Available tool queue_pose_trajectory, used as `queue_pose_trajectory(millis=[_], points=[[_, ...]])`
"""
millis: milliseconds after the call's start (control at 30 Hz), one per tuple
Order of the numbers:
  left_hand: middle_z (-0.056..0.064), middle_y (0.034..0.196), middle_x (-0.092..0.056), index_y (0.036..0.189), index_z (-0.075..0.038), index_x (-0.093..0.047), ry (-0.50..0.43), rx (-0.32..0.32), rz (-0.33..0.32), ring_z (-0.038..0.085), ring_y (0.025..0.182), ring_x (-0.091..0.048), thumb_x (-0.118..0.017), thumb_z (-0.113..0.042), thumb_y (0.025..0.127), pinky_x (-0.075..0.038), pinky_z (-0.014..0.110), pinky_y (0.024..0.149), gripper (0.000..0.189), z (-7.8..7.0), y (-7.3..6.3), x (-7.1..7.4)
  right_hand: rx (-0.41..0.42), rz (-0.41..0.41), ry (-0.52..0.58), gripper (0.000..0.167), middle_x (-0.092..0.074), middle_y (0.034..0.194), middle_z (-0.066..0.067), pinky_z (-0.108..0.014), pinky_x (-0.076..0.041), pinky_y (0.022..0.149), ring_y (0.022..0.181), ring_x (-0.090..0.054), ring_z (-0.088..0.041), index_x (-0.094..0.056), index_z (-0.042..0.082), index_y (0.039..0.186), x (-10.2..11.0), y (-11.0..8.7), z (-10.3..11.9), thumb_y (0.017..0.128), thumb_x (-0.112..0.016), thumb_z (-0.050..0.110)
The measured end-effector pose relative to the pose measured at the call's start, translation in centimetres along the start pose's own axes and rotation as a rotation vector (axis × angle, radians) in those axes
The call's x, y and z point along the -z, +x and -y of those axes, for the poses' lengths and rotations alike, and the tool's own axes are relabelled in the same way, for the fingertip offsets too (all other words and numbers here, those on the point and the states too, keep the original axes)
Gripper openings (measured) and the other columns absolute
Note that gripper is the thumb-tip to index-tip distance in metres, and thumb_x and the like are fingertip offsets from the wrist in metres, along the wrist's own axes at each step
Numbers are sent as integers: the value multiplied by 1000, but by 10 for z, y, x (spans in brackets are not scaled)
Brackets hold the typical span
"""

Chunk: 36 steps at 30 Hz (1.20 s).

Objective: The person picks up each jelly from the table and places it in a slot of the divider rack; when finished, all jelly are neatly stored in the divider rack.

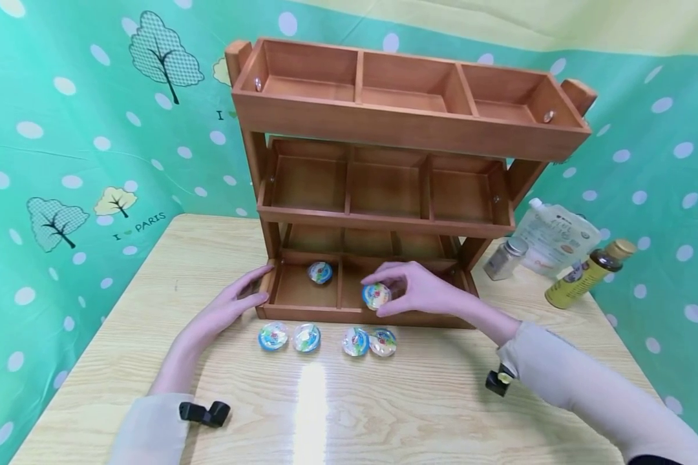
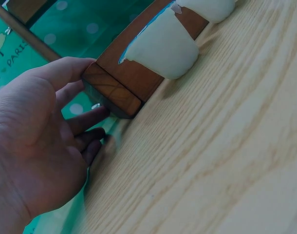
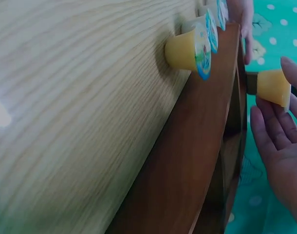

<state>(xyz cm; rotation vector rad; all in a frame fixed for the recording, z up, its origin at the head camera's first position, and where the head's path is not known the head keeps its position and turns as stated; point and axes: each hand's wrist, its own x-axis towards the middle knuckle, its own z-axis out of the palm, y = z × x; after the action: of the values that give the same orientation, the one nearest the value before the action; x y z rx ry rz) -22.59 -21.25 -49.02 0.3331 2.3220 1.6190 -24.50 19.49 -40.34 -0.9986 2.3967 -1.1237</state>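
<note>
My right hand (image 1: 421, 289) pinches a jelly cup (image 1: 376, 296) between thumb and fingers, above the bottom tier's middle compartment. Its lid is printed blue and white; in the right wrist view its cup (image 3: 271, 85) looks yellow. The fingers of my left hand (image 1: 235, 303) touch the left end of the brown wooden shelf (image 1: 349, 316); the left wrist view has them at its corner. Another jelly cup (image 1: 320, 272) sits in the bottom left compartment. Several more, including a yellow one (image 3: 182, 51) and a whitish one (image 2: 163, 48), stand on the table along the shelf's front.
Two upper tiers with dividers, a middle one (image 1: 384, 223) and a top one (image 1: 407, 129), overhang the bottom tier. Right of the shelf are a glass shaker jar (image 1: 505, 259), a white spouted pouch (image 1: 555, 237) and a yellow bottle (image 1: 581, 279). Green patterned cloth (image 1: 93, 161) hangs behind.
</note>
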Motion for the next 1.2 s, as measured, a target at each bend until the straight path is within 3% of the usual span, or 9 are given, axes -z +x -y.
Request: queue_pose_trajectory(millis=[200, 433, 567, 933, 1200], points=[[5, 175, -16, 164, -32, -27, 16, 3, 0, 40, 162, -6, -55, -42, 106, -12, 71, 125, 65, 2, 1, 0, 6, -1, 7, 51, -69, 117, 1, -28, -60, 89, 97, -68, -13, -70, 14, 132, -14, 37, 10, 84, -87, 18], [7, 175, -16, 164, -30, -27, 30, -5, -2, 42, 161, -7, -55, -41, 106, -12, 72, 124, 66, 2, -2, 4, -3, 24, 17, 48, -72, 117, -2, -24, -59, 84, 93, -69, -11, -72, 15, 127, -32, 85, 21, 82, -89, 20], [7, 174, -17, 164, -29, -27, 27, -14, 6, 42, 161, -8, -55, -40, 106, -12, 74, 123, 65, 1, -2, 4, 9, 57, -44, 49, -72, 118, 0, -22, -57, 85, 95, -66, -11, -71, 16, 128, -43, 105, 25, 82, -88, 21], [9, 174, -17, 164, -29, -27, 18, -1, 13, 42, 161, -8, -55, -40, 106, -11, 74, 123, 65, 0, 1, 3, 60, 65, -264, 49, -70, 122, -1, -23, -52, 92, 106, -61, -13, -72, 15, 129, -65, 139, 33, 83, -87, 26], [9, 174, -16, 164, -30, -26, 19, 10, 15, 43, 161, -8, -55, -41, 106, -12, 75, 122, 66, -1, 0, 3, 76, 86, -351, 50, -71, 126, -3, -27, -52, 97, 111, -63, -14, -71, 13, 132, -73, 149, 29, 86, -85, 27]])
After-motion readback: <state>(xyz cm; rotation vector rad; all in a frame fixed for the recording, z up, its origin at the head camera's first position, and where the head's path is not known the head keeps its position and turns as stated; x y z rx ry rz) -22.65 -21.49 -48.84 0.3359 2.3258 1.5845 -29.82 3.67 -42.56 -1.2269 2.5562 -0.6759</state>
